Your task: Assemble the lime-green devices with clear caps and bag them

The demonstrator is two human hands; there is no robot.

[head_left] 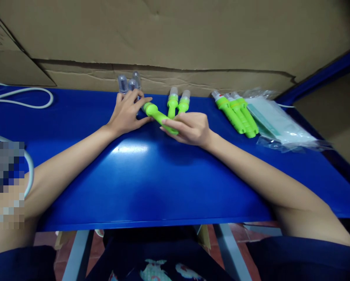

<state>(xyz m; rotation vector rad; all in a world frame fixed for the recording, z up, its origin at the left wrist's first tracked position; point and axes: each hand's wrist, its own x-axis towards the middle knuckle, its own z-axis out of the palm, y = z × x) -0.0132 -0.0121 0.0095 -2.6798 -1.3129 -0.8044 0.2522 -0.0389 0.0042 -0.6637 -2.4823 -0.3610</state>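
Observation:
My right hand (190,128) is closed round the lower handle of a lime-green, flashlight-shaped device (160,117), which tilts up to the left. At its head end is my left hand (130,111), with thumb and index finger on either side of the head and the other fingers spread. The tip of this device is hidden behind the left fingers. Several clear domed caps (122,84) stand just beyond the left hand. Behind the right hand lie two similar green devices (172,102) with translucent tips.
More green devices (236,115) lie side by side on the right of the blue table (151,187), against clear plastic bags (286,121). A white cable (31,89) loops at the left. A cardboard wall (175,39) closes off the back.

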